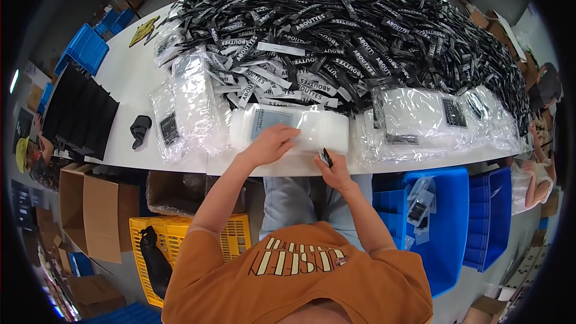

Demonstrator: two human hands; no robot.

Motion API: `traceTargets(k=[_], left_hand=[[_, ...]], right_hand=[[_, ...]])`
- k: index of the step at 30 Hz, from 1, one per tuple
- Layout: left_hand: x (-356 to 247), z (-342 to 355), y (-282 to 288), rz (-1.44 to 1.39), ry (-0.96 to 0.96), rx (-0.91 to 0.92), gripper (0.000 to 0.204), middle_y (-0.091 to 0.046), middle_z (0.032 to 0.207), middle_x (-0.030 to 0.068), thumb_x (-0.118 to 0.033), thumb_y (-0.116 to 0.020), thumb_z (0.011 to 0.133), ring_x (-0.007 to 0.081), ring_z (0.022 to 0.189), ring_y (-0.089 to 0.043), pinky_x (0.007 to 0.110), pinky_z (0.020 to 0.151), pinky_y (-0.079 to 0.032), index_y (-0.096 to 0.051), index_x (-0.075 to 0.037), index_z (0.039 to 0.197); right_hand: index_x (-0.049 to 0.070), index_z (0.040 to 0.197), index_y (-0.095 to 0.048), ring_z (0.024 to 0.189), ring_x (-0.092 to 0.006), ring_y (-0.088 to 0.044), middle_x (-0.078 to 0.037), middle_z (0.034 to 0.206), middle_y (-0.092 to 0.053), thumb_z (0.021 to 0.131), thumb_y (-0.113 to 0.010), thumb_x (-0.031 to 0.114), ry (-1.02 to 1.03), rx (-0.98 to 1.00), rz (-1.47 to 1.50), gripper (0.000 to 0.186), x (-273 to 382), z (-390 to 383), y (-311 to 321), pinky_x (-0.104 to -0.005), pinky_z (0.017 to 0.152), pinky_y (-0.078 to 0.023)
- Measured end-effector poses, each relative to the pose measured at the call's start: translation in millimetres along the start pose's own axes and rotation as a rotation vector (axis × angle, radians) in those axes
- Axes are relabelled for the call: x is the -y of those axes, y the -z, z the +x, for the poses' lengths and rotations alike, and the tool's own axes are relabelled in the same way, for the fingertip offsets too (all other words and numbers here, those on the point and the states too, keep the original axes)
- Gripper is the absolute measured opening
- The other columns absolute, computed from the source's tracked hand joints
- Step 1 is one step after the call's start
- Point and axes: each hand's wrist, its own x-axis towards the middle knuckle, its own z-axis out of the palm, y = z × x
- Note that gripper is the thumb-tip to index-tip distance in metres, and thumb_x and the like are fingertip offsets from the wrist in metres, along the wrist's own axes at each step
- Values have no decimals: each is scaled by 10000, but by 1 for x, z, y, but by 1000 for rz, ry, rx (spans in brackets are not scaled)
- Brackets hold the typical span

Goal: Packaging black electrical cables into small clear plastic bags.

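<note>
A stack of clear plastic bags (324, 129) lies at the table's near edge, with a grey printed panel showing on its left part. My left hand (273, 144) rests on top of it, fingers stretched out over the plastic. Just off the stack's near right corner, my right hand (335, 171) is closed on a small black strip (326, 157) with a pale edge. Behind the stack spreads a large heap of black printed strips (360, 36). Several white printed strips (264, 81) lie at its near left part.
More bagged bundles lie left (192, 102) and right (414, 117) of the stack. A black rack (81, 111) and a crumpled black item (140, 130) sit further left. Below the edge stand a yellow crate (240, 234), a cardboard box (108, 216) and blue bins (450, 228). Other people are at the sides.
</note>
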Motion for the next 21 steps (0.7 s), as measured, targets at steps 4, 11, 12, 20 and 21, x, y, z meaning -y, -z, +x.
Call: traceTargets(k=[4, 11, 12, 20, 21], left_hand=[[5, -3, -7, 40, 125, -190, 169, -607, 780, 85, -108, -679, 748, 241, 597, -566, 314, 537, -449, -635, -38, 896], [-40, 7, -11, 148, -23, -493, 148, -485, 639, 73, -39, -626, 691, 218, 557, -510, 328, 459, -399, -631, -79, 834], [-48, 7, -9, 288, -210, -452, 214, -455, 622, 54, -25, -618, 654, 203, 552, -495, 318, 457, -399, -637, -86, 858], [-66, 3, -6, 393, -362, -258, 343, -460, 639, 33, -51, -685, 613, 208, 578, -505, 279, 502, -436, -640, -50, 953], [-75, 2, -6, 223, -230, -305, 317, -504, 686, 28, -63, -706, 642, 193, 635, -537, 269, 553, -459, -631, -42, 950]], right_hand=[[1, 748, -520, 508, -212, -297, -141, 572, -416, 851, -618, 192, -34, -6, 43, 238, 5, 1, 0, -324, 469, -329], [13, 681, -529, 485, -75, -367, 5, 516, -451, 845, -633, 208, -224, -209, 354, 275, 21, 9, 3, -263, 444, -327], [38, 680, -533, 443, -59, -366, 28, 513, -440, 851, -617, 189, -382, -175, 484, 243, 34, 15, 10, -243, 407, -284], [30, 713, -572, 391, -82, -407, 11, 491, -470, 814, -652, 188, -497, -21, 446, 204, 67, 39, 23, -243, 370, -300], [23, 717, -571, 400, -122, -436, -9, 493, -488, 797, -671, 182, -421, -46, 304, 204, 66, 42, 23, -259, 393, -339]])
